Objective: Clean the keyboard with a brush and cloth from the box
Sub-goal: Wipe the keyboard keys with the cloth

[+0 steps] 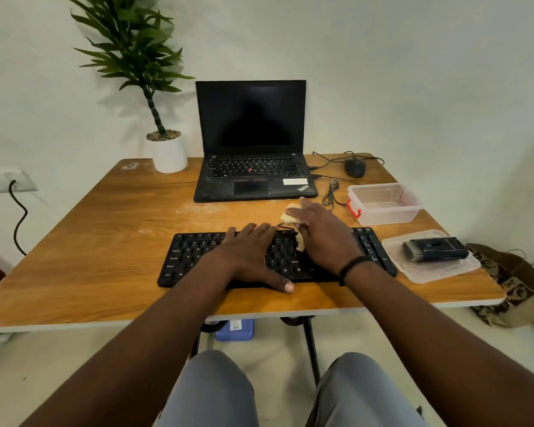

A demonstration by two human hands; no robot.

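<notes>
— Left hand (253, 251) flat, fingers straight, pressing on the keyboard (198, 257). Probably to keep it from sliding.

— And the right hand (321, 232)?

— Laid over the pale cloth (290, 214), bunched under the palm and fingers at the keyboard's far edge. Seemingly mid-wipe; how tightly held, cannot tell.

— Containers?

— Clear box (386, 204) beyond and right of the right hand, nothing visible inside. Nearer, just right of the keyboard, its lid (438, 269), carrying the dark brush (433, 248). Parked within easy reach.
</notes>
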